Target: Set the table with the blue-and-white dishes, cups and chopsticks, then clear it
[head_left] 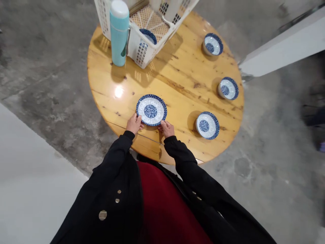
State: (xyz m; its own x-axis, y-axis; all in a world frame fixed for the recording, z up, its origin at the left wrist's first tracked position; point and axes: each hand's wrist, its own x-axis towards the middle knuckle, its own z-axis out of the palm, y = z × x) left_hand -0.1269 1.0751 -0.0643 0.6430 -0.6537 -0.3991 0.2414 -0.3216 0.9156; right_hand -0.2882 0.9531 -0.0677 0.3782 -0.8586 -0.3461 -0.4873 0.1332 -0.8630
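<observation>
A blue-and-white patterned plate (151, 109) lies on the round wooden table (177, 81) near its front edge. My left hand (134, 123) grips the plate's near-left rim, fingers curled on it. My right hand (166, 128) holds the near-right rim the same way. Both sleeves are black. Three smaller blue-and-white bowls stand along the table's right side: one near the front (207, 125), one in the middle (228, 88), one at the back (213, 44).
A white plastic basket (142, 47) stands at the table's back, with another blue-and-white dish (148, 35) inside. A teal flask (119, 32) with a white cap stands upright to its left. Grey concrete floor surrounds the table; a white beam (284, 47) lies at right.
</observation>
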